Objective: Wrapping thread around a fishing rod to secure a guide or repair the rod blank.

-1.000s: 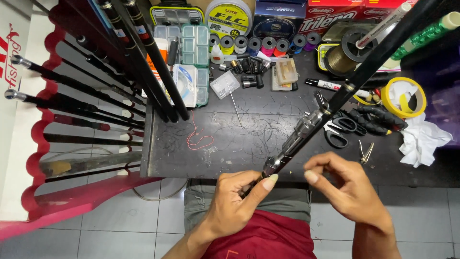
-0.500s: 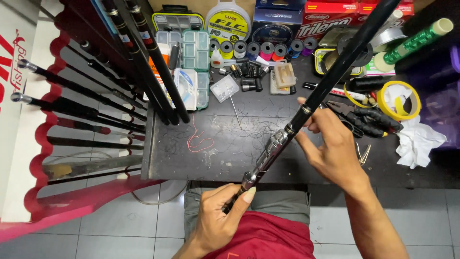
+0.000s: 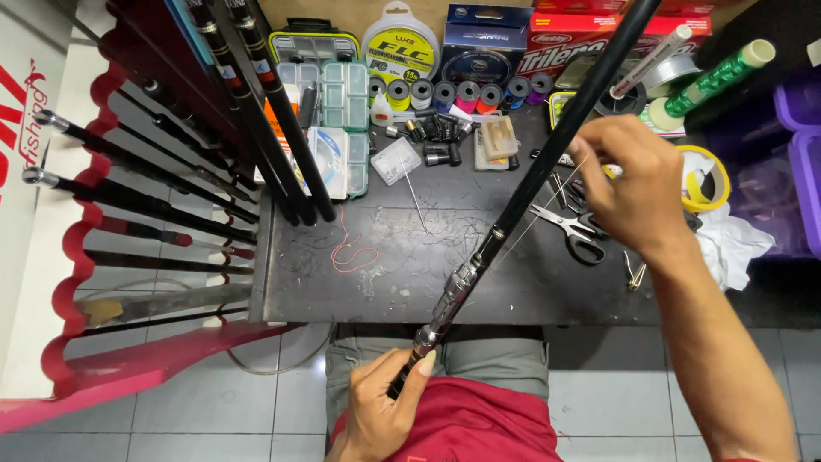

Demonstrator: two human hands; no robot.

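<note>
While the person sits at the near edge of the dark bench (image 3: 359,265), a red rack (image 3: 77,257) of black rods fills the left side of the scene, its rods slanting up towards the far right. On the far side of the bench lie clear tackle boxes (image 3: 342,111), a row of thread spools (image 3: 445,92) and boxed line; a purple bin (image 3: 800,162) stands at the right edge.

The rod (image 3: 547,162) in hand is the longest thing here. Its long axis runs on a slant from the lap, near and a little left of centre, across the bench to the far right, where it leaves the picture. The metal reel seat (image 3: 453,295) sits just above the near hand.

The left hand (image 3: 385,402) is curled shut round the butt end, thumb laid along the handle. The right hand (image 3: 629,175) is just right of the shaft, farther up it, fingers pinched together; a thin pale thread (image 3: 534,222) seems to run from the pinch down towards the shaft, though I cannot make out just what the fingertips grip. So the right hand is the one nearer the mid-shaft, with the rod lying to its left.

Scissors (image 3: 577,233) lie open on the bench just near of that hand, a yellow tape roll (image 3: 705,180) and white tissue (image 3: 727,244) beside them, and a loop of red thread (image 3: 351,252) lies mid-bench.
</note>
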